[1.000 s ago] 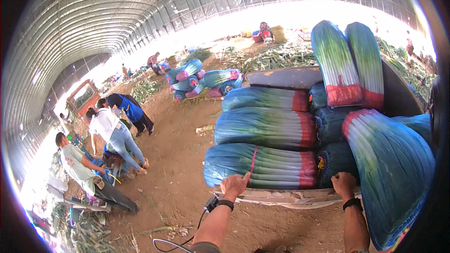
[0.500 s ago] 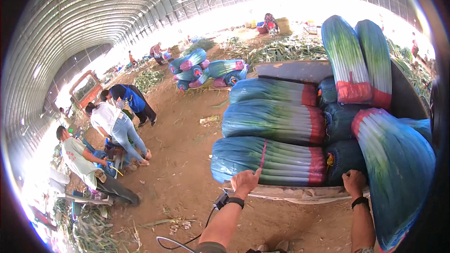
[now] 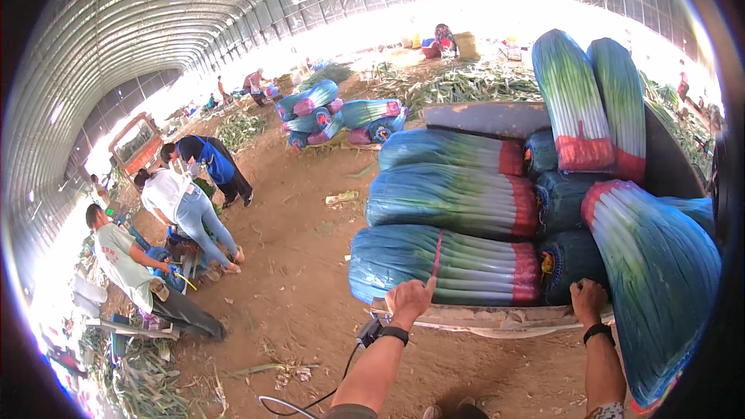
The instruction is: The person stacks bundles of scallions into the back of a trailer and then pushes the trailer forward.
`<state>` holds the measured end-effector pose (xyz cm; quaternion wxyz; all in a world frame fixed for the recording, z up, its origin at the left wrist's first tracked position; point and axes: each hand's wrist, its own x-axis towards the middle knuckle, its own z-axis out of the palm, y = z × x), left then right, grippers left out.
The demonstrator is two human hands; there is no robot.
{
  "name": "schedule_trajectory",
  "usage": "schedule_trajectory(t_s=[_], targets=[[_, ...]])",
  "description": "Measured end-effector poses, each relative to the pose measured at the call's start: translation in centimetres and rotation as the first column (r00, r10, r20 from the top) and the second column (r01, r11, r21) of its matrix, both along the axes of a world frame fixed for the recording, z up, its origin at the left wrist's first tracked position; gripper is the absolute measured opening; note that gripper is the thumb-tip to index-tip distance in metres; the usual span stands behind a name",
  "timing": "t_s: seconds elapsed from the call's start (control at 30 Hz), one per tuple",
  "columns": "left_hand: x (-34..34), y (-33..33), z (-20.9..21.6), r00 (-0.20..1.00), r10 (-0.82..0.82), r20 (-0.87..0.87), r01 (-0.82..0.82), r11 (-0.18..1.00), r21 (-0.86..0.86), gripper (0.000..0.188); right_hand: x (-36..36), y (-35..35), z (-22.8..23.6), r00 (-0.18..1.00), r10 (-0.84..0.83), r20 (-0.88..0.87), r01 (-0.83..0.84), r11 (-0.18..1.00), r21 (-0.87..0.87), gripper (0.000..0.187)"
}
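Note:
A large bundle of green onions (image 3: 442, 265), wrapped in blue and red netting, lies nearest me on a cart (image 3: 504, 320). A thin pink strip (image 3: 438, 252) runs across the bundle to my left hand (image 3: 410, 302). That hand is closed, with the strip's lower end at its thumb and finger. My right hand (image 3: 587, 300) has curled fingers at the cart's near edge, against a dark blue netted bundle (image 3: 570, 265); what it grips, if anything, is hidden. Right of it, another onion bundle (image 3: 652, 264) hangs over the side.
More netted bundles (image 3: 450, 194) fill the cart, and two (image 3: 573, 101) lean at its far right. A dark panel (image 3: 485, 116) bounds the back. On the dirt floor (image 3: 287, 264) stands a stack of bundles (image 3: 349, 114). Several people (image 3: 194, 202) work at left among loose leaves. A cable (image 3: 341, 376) trails by my left forearm.
The view has shifted slightly, and the people at left appear a little farther left. Both my hands stay at nearly the same spots on the cart.

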<state>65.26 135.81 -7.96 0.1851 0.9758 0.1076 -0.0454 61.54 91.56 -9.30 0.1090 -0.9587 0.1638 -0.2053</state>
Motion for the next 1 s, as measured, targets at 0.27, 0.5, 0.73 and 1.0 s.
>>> schedule_trajectory(t_s=[0.27,0.5,0.73,1.0], targets=[[-0.4,0.0,-0.3,0.999,0.026,0.042,-0.026,1.000,0.001,0.065,-0.2,0.7,2.0,0.985,-0.021,-0.169,0.038,0.995,0.096,0.028],[-0.5,-0.2,0.1,0.997,0.022,0.080,-0.020,0.999,-0.027,0.063,-0.5,1.2,2.9,0.994,0.001,-0.108,0.011,0.994,0.108,0.028],[-0.2,0.4,-1.5,0.989,0.056,0.133,-0.054,0.998,-0.024,0.057,0.0,0.4,0.9,0.990,0.016,-0.142,-0.007,0.998,0.061,0.029],[-0.8,-0.4,0.0,0.991,0.050,0.122,-0.046,0.998,-0.038,0.060,-0.3,0.0,1.2,0.997,0.024,-0.073,-0.021,0.999,0.047,0.031]])
